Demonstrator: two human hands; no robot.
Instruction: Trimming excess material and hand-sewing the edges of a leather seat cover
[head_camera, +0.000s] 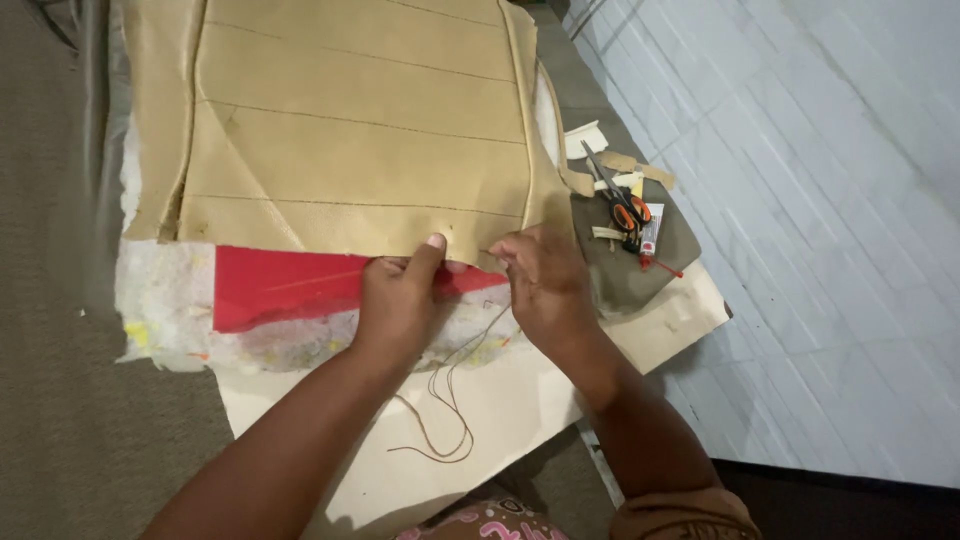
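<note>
A tan stitched seat cover (350, 120) lies spread in front of me, its near edge over a red fabric piece (280, 285). My left hand (400, 300) pinches the near edge of the tan cover where it meets the red fabric, thumb on top. My right hand (540, 280) is closed beside it, fingertips at the same edge, pinching what looks like a needle. A brown thread (445, 400) trails from there in loops across the cream sheet (500, 400).
White padding with coloured flecks (165, 310) lies under the red fabric. Orange-handled scissors (620, 200), a small tube and scraps rest on an olive fabric piece (640, 260) at right. A grey mat (60, 400) is at left, white tiled floor (820, 200) at right.
</note>
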